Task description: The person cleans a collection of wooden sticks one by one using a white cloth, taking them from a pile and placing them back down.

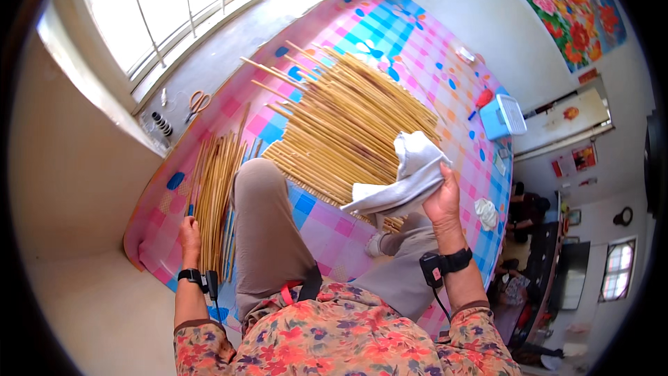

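Observation:
My right hand (443,198) grips a pale grey-white cloth (417,172), which hangs over the lower right part of a wide layer of yellow-brown canes (344,115). These canes lie side by side in front of me, some jutting out at the upper left. My left hand (190,235) is at the outer side of a narrower bundle of canes (216,203) beside my bent knee. A short blue piece (190,210) shows just above its fingers; whether the hand grips anything is hard to tell.
Scissors (197,104) and a dark coiled item (162,124) lie on the windowsill. On the checked floral sheet (334,250) are a blue box with a whitish lid (498,117), a red item (484,98) and a crumpled white cloth (486,214). Other people (524,209) are far right.

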Demonstrator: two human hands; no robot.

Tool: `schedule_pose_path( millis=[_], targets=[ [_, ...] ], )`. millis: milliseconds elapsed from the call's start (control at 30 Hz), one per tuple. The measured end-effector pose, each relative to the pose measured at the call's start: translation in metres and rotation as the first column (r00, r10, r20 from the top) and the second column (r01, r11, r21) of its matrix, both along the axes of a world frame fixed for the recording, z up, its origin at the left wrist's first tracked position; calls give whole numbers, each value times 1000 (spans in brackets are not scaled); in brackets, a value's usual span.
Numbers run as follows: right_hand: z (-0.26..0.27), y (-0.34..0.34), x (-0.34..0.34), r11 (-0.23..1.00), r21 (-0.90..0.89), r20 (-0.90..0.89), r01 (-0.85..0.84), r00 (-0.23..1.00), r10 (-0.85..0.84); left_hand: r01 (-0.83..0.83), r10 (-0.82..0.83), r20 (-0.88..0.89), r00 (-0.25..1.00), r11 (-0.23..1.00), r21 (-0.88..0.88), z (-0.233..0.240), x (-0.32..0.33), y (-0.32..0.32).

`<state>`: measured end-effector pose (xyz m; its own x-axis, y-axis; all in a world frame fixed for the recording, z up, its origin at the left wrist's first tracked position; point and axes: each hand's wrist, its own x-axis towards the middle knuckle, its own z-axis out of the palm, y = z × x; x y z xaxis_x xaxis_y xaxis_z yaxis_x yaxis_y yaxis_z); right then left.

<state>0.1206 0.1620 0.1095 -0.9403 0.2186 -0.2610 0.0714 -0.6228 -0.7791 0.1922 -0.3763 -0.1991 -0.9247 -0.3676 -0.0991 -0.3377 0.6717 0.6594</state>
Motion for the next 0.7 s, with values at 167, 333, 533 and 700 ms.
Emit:
schedule_pose_path(
  millis=[167, 333, 533, 700],
  targets=[
    [12, -1, 10, 999, -50, -75, -2, 997, -2, 135, -28, -362, 932, 953, 272, 162, -79, 69],
    [27, -7, 12, 993, -106, -126, -48, 991, 34, 599, -433, -507, 745, 768, 225, 310, -88, 197],
    [36, -7, 10, 985, -140, -208, -98, 976, 67, 882, -732, -505, 457, 448, 149, 308, -83, 332],
    [16, 4, -2, 972, -230, -192, -46, 981, 2, 833, -769, -320, 554, 509, 220, 306, -79, 374]
  ],
)
